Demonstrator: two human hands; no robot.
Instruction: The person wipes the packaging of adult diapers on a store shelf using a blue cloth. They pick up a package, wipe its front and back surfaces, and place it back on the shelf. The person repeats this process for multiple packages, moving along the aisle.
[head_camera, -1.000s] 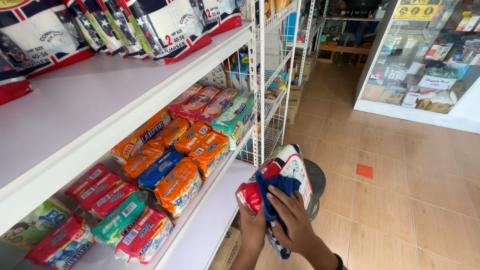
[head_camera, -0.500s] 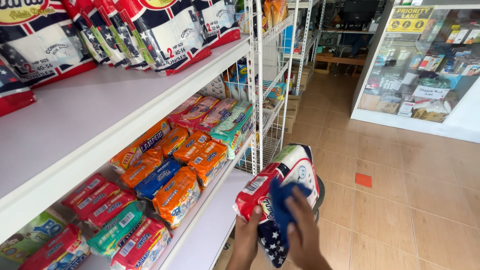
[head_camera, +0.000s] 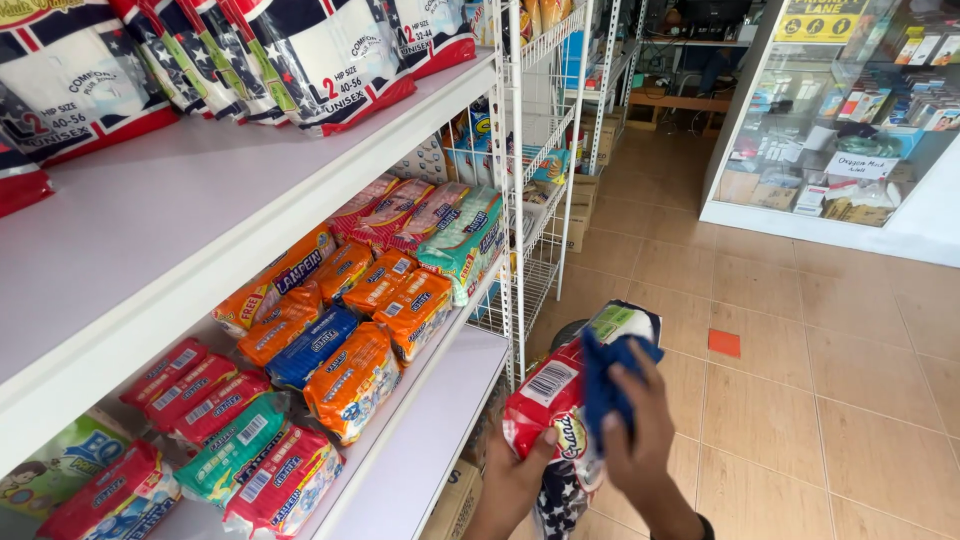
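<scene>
My left hand (head_camera: 517, 480) grips the lower end of a large red, white and blue diaper pack (head_camera: 560, 400), holding it tilted in front of the shelves. My right hand (head_camera: 640, 440) presses a blue cloth (head_camera: 606, 375) against the pack's upper side. Matching large packs (head_camera: 300, 50) stand in a row at the back of the top white shelf (head_camera: 200, 200), whose front part is bare.
The lower shelf (head_camera: 430, 420) holds several orange, blue, red and green small diaper packs (head_camera: 350, 300). A white wire rack (head_camera: 535, 200) stands just beyond. A dark stool (head_camera: 570, 330) is behind the pack. Tiled floor (head_camera: 800, 400) stretches right to a glass display counter (head_camera: 850, 130). A cardboard box (head_camera: 455, 500) sits below.
The pack has turned and shifted right, its barcode side now facing up. My right hand with the blue cloth has slid up toward the pack's top end.
</scene>
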